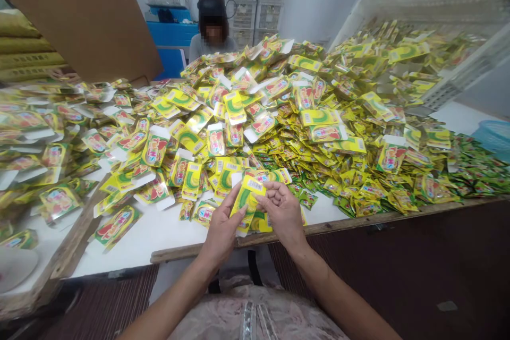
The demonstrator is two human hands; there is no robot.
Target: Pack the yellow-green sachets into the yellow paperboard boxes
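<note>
Between my two hands, just above the table's front edge, is a small yellow and green carton (250,199) with a barcode near its upper end. My left hand (223,226) grips its left side, the thumb lying across the face. At the upper right, my right hand (283,215) pinches the carton with thumb and fingers. Whether a packet is inside the carton cannot be seen. More flat cartons (192,180) lie right beyond my hands, some with white flaps sticking out. To the right spreads a heap of small yellow and green foil packets (319,162).
A big pile of cartons (235,106) covers the table's middle and left. A tilted white plastic crate (454,77) at the right spills cartons onto it. Across the pile sits another person (213,26). A brown cardboard sheet (83,16) leans at left; a wooden strip (191,252) edges the table.
</note>
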